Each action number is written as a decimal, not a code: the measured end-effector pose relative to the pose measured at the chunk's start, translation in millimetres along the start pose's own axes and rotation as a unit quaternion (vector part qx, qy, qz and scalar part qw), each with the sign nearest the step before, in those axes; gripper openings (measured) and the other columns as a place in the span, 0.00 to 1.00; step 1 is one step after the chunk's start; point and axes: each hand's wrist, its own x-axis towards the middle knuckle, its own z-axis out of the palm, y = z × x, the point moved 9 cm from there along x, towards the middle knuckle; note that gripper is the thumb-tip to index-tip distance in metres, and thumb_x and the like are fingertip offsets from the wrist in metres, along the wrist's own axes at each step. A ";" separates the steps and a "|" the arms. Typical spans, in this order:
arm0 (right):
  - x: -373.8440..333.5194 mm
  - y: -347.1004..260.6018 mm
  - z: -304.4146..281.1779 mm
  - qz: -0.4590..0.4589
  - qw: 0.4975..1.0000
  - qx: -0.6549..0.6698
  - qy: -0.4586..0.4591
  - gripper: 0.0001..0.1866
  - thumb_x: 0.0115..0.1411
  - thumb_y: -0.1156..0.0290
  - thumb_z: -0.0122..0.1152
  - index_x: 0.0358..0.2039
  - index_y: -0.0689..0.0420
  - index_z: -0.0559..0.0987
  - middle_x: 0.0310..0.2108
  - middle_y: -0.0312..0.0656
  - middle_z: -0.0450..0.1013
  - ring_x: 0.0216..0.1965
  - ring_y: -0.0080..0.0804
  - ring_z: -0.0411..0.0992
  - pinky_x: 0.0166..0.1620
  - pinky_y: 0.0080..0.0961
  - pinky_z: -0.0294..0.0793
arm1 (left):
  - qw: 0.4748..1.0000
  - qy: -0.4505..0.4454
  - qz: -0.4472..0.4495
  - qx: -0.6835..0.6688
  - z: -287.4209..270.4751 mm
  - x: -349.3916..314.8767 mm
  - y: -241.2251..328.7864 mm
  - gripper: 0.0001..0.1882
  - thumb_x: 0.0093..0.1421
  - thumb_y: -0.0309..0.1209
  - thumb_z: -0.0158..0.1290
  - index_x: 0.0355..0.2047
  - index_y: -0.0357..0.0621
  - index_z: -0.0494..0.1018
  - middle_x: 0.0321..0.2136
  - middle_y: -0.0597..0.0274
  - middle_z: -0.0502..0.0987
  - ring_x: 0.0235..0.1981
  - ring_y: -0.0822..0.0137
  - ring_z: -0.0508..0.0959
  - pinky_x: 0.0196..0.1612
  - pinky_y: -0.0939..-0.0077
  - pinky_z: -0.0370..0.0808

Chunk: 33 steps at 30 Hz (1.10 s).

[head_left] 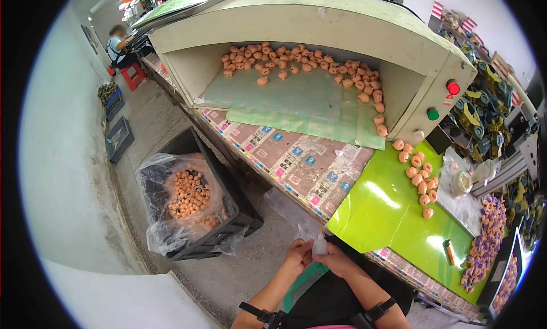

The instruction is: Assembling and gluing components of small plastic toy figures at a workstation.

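My right hand (pixel 337 262) is closed around a small translucent white squeeze bottle (pixel 320 247), held upright with its narrow tip pointing up. Close beside the bottle is my left hand (pixel 298 256), its fingers drawn together in a pinch; what lies between them is hidden. Both hands are low in front of me, just off the near corner of the bright green sheet (pixel 364 220). On that sheet lies a cluster of small, round, hollow peach-coloured pieces (pixel 422 178). Many more such pieces (pixel 273 59) are heaped inside the cream box-shaped cabinet (pixel 399 61).
A black crate (pixel 246 212) lined with clear plastic stands on the floor at left, holding peach pieces (pixel 191 195). Purple-and-peach pieces (pixel 484 238) and a small orange-and-dark tube (pixel 449 252) lie at right. A person (pixel 117 45) sits far left near a red stool (pixel 133 76).
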 end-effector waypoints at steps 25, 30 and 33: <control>2.0 18.8 -16.0 0.052 0.996 0.040 0.056 0.25 0.52 0.84 0.53 0.52 0.66 0.65 0.48 0.46 0.69 0.50 0.35 0.68 0.55 0.27 0.64 | 0.477 0.065 0.202 0.853 -102.7 185.8 -22.9 0.07 0.53 0.26 0.49 0.34 0.48 0.71 0.29 0.57 0.76 0.22 0.66 0.76 0.20 0.67 0.69; 6.2 5.5 -5.6 0.016 0.992 0.124 0.017 0.31 0.51 0.86 0.52 0.57 0.67 0.58 0.54 0.47 0.63 0.55 0.35 0.63 0.59 0.26 0.59 | 0.567 0.043 0.382 0.729 -48.3 219.5 9.8 0.16 0.47 0.36 0.56 0.38 0.49 0.75 0.36 0.55 0.78 0.36 0.59 0.79 0.37 0.65 0.75; 0.2 2.8 -9.6 0.042 0.985 0.157 0.064 0.35 0.50 0.86 0.53 0.59 0.61 0.54 0.52 0.45 0.63 0.54 0.36 0.64 0.56 0.32 0.64 | 0.500 0.058 0.517 0.692 -16.3 223.6 37.6 0.17 0.45 0.37 0.58 0.37 0.49 0.77 0.34 0.53 0.78 0.36 0.57 0.79 0.39 0.64 0.75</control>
